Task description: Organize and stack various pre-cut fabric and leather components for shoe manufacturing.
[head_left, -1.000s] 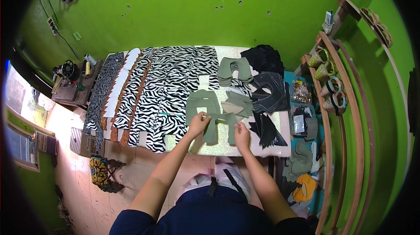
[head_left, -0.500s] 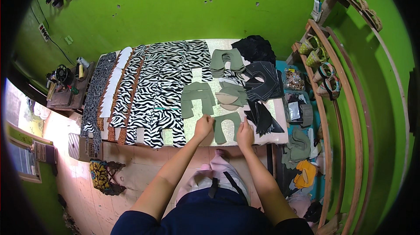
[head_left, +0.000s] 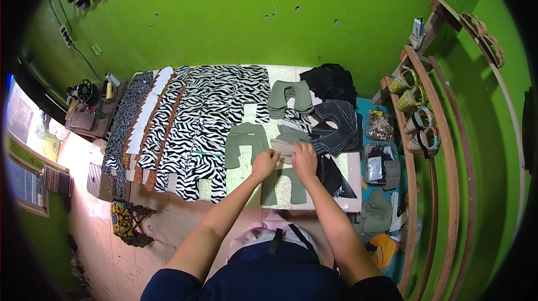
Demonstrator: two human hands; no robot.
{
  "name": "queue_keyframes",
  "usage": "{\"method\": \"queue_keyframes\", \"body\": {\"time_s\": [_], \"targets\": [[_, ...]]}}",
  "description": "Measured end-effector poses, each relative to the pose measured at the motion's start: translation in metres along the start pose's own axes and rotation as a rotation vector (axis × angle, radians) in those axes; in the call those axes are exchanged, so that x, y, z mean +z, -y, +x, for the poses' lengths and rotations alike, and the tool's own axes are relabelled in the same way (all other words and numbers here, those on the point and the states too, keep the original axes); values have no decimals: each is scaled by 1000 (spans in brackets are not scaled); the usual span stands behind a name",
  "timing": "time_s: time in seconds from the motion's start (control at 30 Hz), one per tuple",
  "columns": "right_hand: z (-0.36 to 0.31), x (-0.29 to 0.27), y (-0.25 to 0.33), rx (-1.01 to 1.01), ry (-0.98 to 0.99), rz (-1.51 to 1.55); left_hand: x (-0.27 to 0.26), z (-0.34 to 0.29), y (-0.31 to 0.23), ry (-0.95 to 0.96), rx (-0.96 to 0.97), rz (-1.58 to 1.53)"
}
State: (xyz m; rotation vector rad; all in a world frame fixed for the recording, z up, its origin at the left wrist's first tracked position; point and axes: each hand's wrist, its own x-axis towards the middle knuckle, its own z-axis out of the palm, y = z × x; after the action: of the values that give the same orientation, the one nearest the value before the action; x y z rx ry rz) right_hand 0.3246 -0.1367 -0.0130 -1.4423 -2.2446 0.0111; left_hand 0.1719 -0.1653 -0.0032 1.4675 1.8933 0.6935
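Right hand (head_left: 304, 162): fingers bent over the right part of a beige piece (head_left: 284, 148) lying on green pieces at the bench (head_left: 245, 180); whether it grips cannot be told. Left hand (head_left: 264, 165): fingers bunched at the beige piece's lower left, grip unclear. Green U-shaped piece (head_left: 269, 190) lies flat at the bench's near edge, just below both hands, black pieces (head_left: 329, 174) to its right.

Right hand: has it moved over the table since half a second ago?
Yes: the right hand has moved farther inward from the near edge of the table, from beside the green U-shaped piece to the beige piece beyond it.
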Motion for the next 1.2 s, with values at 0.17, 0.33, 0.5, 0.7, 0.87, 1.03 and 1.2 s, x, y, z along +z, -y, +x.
{"method": "queue_keyframes", "body": {"time_s": [0.17, 0.33, 0.5, 0.7, 0.87, 1.03, 1.2], "targets": [[15, 15, -8, -54, 39, 33, 22, 25, 8, 171, -350, -477], [13, 12, -11, -108, 18, 76, 28, 27, 4, 186, -388, -589], [18, 12, -9, -145, 36, 142, 38, 35, 13, 183, -385, -700], [15, 13, -1, -138, 126, 269, 35, 35, 11, 122, -419, -738], [9, 13, -4, -142, 190, 557, 30, 24, 13, 10, -466, -796], [0, 13, -4, 354, 220, 873, 23, -3, 2, -28, -422, -1047], [3, -1, -8, 643, 641, 1338, 22, -16, -14, -78, -340, -1154]]}}
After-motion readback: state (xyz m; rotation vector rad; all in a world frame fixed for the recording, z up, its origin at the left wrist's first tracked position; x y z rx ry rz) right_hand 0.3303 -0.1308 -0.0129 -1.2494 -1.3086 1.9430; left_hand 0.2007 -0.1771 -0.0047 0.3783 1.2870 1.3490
